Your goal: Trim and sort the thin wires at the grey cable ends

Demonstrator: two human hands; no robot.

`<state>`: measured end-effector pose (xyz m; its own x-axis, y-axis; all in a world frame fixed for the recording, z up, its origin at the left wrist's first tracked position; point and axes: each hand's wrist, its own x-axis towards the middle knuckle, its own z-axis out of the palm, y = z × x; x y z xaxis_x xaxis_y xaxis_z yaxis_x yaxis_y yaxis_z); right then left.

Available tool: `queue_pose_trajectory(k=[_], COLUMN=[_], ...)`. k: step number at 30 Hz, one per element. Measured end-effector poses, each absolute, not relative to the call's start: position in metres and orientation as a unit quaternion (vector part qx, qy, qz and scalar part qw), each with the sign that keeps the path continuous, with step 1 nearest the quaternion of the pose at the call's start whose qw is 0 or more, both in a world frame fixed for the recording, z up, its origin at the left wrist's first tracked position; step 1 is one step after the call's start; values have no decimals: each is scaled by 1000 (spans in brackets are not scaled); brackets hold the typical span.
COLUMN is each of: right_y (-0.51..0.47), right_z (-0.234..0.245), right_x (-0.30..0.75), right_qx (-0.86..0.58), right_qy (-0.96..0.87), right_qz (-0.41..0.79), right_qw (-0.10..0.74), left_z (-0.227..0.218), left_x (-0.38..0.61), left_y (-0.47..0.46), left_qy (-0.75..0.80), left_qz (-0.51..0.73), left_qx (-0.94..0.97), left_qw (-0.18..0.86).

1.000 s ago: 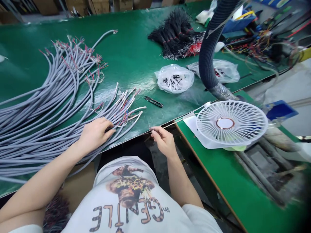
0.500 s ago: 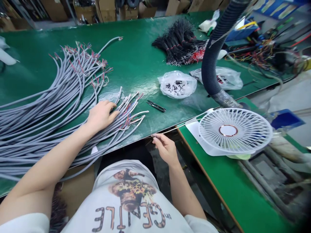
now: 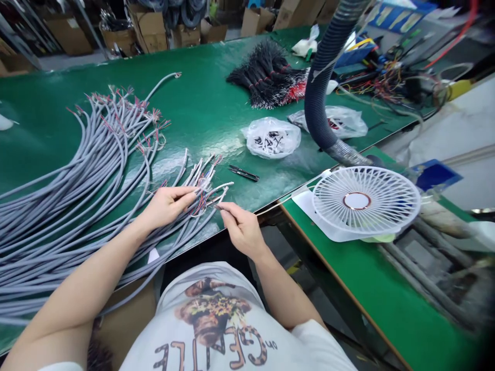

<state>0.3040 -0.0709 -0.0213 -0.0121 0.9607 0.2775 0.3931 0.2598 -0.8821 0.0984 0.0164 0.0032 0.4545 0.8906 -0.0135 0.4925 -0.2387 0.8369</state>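
My left hand (image 3: pixel 168 205) lies on a fanned bundle of grey sheathed cables (image 3: pixel 116 149), its fingers stretched along them towards their stripped ends (image 3: pixel 204 186), where thin coloured wires show. My right hand (image 3: pixel 242 229) is just next to those ends, finger and thumb pinched on a thin wire whose tip I can barely see. A thin pale lead (image 3: pixel 290 196) runs from near that hand to a white round spoked fan guard (image 3: pixel 365 178) with a copper ring at its centre. The hands are close together but not touching.
Small black snips (image 3: pixel 243 173) lie beyond my hands. Farther back are plastic bags (image 3: pixel 271 138) of small parts, a black wire bundle (image 3: pixel 266 77) and a ribbed black hose (image 3: pixel 320 67). A green side bench (image 3: pixel 348 293) stands to the right.
My right hand has moved left from the bench edge to the cable ends. My left hand has shifted closer to those ends, and the whole view has tilted slightly.
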Motion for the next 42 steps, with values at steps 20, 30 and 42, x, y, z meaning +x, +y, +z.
queue_pose_trajectory(k=[20, 30, 42], right_y=[-62, -53, -74], right_z=[-29, -38, 18], right_x=[287, 279, 286], right_qx=[-569, -549, -528], right_qy=[-628, -572, -654], right_qz=[336, 394, 271], right_qw=[411, 465, 469], left_z=[-10, -4, -5], left_x=[106, 108, 110], left_y=[3, -1, 15], left_qy=[455, 433, 490], left_qz=[213, 206, 260], left_qx=[817, 834, 721], left_qw=[284, 274, 415])
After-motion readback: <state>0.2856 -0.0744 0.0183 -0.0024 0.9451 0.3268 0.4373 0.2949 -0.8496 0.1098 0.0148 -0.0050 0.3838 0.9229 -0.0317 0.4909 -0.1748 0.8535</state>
